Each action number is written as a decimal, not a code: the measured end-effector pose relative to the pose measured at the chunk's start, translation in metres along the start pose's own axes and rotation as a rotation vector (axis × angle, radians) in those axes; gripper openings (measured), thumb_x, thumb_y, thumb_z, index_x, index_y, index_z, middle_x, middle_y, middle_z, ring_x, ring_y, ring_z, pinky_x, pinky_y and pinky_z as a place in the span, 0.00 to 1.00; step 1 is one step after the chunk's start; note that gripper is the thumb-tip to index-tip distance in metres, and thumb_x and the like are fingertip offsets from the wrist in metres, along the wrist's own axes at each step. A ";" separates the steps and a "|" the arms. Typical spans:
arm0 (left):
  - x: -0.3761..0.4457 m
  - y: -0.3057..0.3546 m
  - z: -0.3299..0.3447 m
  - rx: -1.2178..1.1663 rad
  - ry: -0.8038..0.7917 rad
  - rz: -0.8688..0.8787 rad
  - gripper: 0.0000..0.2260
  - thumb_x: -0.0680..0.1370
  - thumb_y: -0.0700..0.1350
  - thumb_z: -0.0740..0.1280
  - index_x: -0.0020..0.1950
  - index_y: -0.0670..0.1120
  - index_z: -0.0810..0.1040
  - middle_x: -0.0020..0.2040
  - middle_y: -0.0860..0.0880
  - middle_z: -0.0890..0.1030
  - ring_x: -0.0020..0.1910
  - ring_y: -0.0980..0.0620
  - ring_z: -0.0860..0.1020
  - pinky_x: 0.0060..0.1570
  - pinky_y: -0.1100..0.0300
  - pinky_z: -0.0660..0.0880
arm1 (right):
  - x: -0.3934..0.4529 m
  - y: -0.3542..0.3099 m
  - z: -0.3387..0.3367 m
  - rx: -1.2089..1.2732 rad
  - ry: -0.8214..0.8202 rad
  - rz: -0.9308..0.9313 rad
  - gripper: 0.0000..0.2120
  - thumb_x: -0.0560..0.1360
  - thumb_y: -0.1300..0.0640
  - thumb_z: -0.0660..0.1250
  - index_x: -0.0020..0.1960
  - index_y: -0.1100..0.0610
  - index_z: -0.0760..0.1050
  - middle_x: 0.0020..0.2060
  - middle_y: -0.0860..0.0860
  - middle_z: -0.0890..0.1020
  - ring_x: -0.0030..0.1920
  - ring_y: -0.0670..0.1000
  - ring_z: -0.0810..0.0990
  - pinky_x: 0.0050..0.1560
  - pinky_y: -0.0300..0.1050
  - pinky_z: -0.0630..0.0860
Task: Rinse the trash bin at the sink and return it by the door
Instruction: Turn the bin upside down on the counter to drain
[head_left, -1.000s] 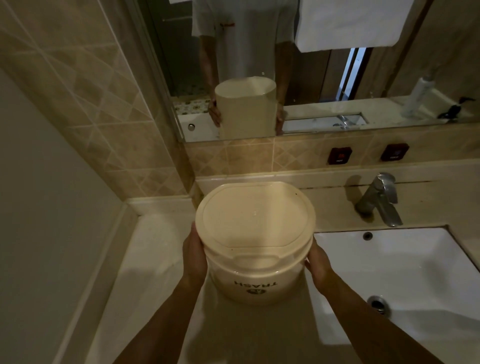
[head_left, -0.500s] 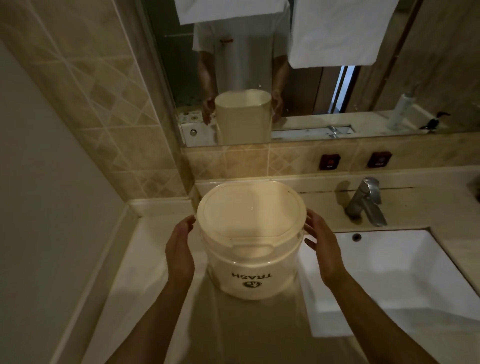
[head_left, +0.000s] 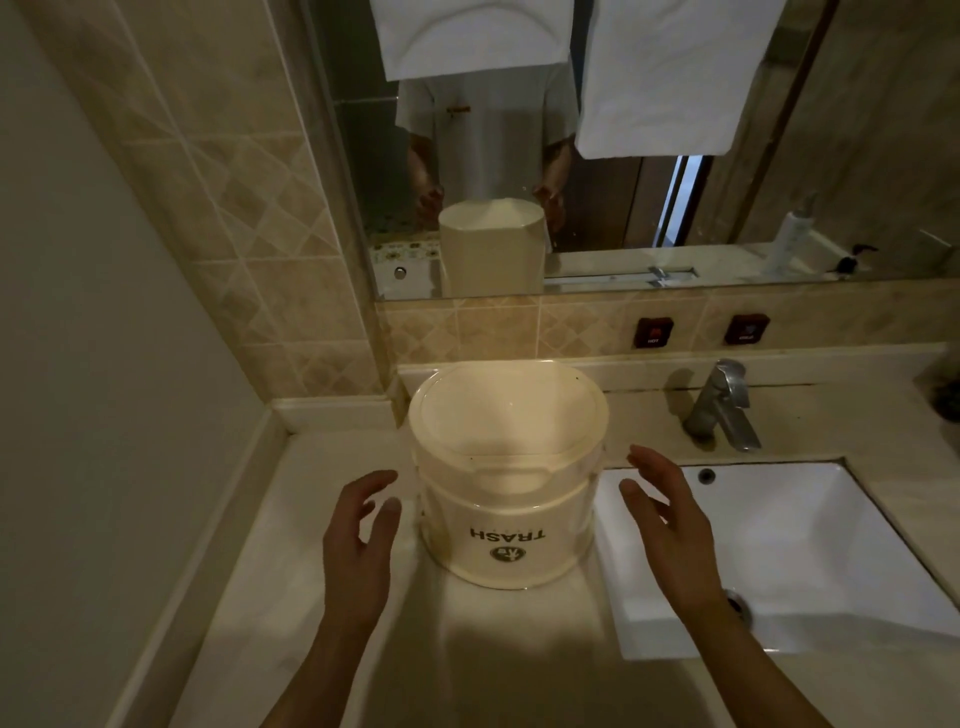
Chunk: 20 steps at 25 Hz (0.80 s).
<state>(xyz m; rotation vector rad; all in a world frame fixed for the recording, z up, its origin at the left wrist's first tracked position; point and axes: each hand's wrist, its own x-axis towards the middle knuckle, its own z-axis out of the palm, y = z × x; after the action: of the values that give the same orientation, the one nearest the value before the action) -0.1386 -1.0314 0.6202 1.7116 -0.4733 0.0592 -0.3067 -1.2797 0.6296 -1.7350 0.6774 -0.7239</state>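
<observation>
Hands (head_left: 511, 540) off bin (head_left: 506, 473) — underside hidden

Trash bin (head_left: 506, 499): front wall reads "TRASH", printed upside down as seen from head cam, w/ small round dark emblem just below it, emblem detail not legible. Left red wall tag (head_left: 654, 332) above counter reads "HOT". Right red wall tag (head_left: 746, 330): lettering too blurred to read.

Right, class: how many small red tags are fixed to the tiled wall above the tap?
2. One red tag sits below the mirror, up and left of the tap; the other red tag sits to its right, above the tap. None looks hidden.
</observation>
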 end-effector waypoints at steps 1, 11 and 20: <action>-0.002 0.001 0.001 0.003 -0.004 0.003 0.18 0.76 0.56 0.61 0.60 0.49 0.79 0.58 0.59 0.81 0.60 0.61 0.77 0.57 0.61 0.71 | -0.001 -0.001 0.000 0.002 -0.007 -0.001 0.18 0.74 0.42 0.63 0.63 0.33 0.69 0.62 0.33 0.75 0.60 0.29 0.72 0.58 0.35 0.69; -0.006 0.001 0.005 -0.032 -0.007 -0.015 0.19 0.76 0.57 0.61 0.62 0.49 0.78 0.59 0.59 0.81 0.62 0.60 0.77 0.57 0.61 0.70 | 0.000 0.000 0.002 0.025 -0.019 0.039 0.18 0.75 0.44 0.64 0.64 0.37 0.69 0.61 0.36 0.76 0.59 0.32 0.73 0.54 0.32 0.69; -0.001 -0.006 0.009 -0.031 -0.002 -0.049 0.17 0.77 0.57 0.60 0.61 0.52 0.78 0.58 0.59 0.81 0.61 0.59 0.77 0.57 0.60 0.71 | 0.003 0.011 0.005 0.038 -0.013 0.067 0.16 0.74 0.40 0.62 0.61 0.31 0.69 0.59 0.34 0.77 0.58 0.32 0.74 0.55 0.32 0.70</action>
<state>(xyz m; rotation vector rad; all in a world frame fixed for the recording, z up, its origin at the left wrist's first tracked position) -0.1390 -1.0389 0.6126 1.6917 -0.4319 0.0142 -0.3018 -1.2819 0.6185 -1.6728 0.7057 -0.6749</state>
